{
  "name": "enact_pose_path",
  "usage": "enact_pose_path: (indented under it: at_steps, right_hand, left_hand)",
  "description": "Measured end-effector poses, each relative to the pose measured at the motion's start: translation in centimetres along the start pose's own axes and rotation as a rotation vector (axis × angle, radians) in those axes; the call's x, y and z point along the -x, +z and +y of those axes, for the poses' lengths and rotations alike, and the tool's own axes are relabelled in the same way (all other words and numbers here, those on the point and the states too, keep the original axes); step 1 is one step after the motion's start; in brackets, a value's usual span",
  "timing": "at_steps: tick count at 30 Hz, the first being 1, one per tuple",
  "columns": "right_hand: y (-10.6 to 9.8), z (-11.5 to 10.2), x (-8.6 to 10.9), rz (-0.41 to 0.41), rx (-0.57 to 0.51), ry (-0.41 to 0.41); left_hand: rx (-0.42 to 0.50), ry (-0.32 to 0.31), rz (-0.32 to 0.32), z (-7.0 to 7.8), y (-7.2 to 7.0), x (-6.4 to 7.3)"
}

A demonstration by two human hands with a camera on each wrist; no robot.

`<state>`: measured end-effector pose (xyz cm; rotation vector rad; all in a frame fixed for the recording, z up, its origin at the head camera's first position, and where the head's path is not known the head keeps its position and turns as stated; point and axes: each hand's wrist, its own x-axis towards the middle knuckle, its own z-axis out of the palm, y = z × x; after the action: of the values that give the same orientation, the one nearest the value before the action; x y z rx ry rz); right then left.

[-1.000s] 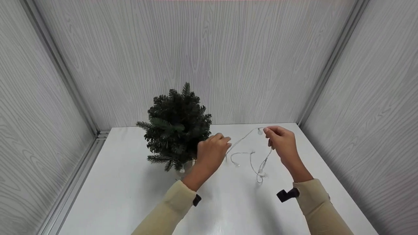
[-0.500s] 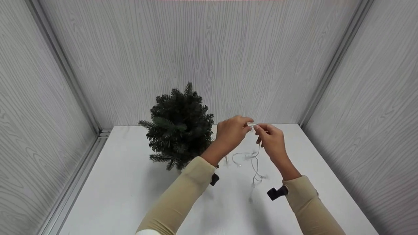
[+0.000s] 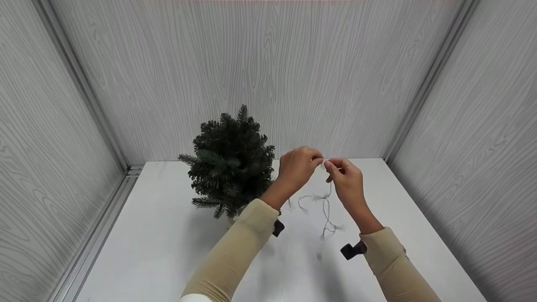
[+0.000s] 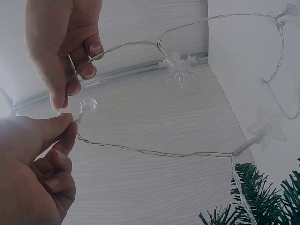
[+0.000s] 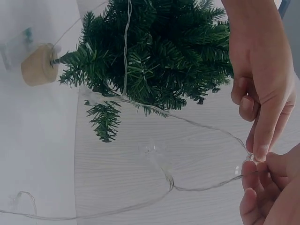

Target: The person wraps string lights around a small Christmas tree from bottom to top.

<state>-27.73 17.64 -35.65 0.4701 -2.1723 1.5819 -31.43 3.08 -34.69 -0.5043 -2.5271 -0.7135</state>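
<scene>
A string of lights with clear wire (image 4: 154, 152) runs between my hands and the small artificial Christmas tree (image 3: 228, 163). My left hand (image 3: 297, 167) pinches the wire beside a clear round bulb (image 4: 88, 105). Fingertip to fingertip with it, my right hand (image 3: 347, 180) pinches the same string. From the right hand the rest hangs in loose loops, with a snowflake-shaped light (image 4: 179, 69) on it. A star-shaped light (image 4: 266, 133) sits on the wire by the branches. In the right wrist view, the wire also passes across the tree's needles.
The tree stands in a light tan pot (image 5: 38, 68) on the white table (image 3: 142, 247), left of my hands. Grey wood-grain panels (image 3: 268, 84) enclose the back and both sides. A small clear item (image 5: 18, 47) lies near the pot.
My left hand has moved right and away from the tree, meeting the right hand and pinching the wire. My right hand has shifted slightly left; the hanging lights moved with it.
</scene>
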Motion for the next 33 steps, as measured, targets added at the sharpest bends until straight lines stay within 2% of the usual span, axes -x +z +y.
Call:
enact_pose_path:
  at_steps: [3,6,11,12,18,20,27,33]
  right_hand:
    - [-0.2,0.4,0.3,-0.026,0.022,0.0]
    - [-0.4,1.8,0.3,-0.044,0.053,0.019]
    - [-0.7,3.8,0.7,-0.031,0.121,0.013]
    - [-0.8,3.4,1.0,-0.031,0.127,0.01]
    - [-1.4,3.9,1.8,-0.002,0.176,-0.035]
    - [-1.6,4.7,1.9,0.005,0.192,-0.049]
    - [-1.6,4.8,2.8,-0.008,0.199,-0.049]
    - [-1.4,4.2,3.1,-0.03,0.154,-0.043]
  left_hand:
    - [0.046,-0.015,0.014,-0.3,-0.1,-0.3]
    - [0.086,-0.044,0.021,-0.6,-0.3,-0.5]
    - [0.144,-0.092,0.053,-0.9,-0.7,-1.1]
    - [0.154,-0.101,0.064,-1.0,-0.8,-1.3]
    - [0.183,-0.124,0.122,-1.5,-1.1,-2.1]
    - [0.18,-0.126,0.134,-1.5,-1.2,-2.3]
    - [0.195,-0.152,0.115,-1.7,-1.9,-3.2]
    - [0.225,-0.183,0.113,-2.3,-2.6,-4.2]
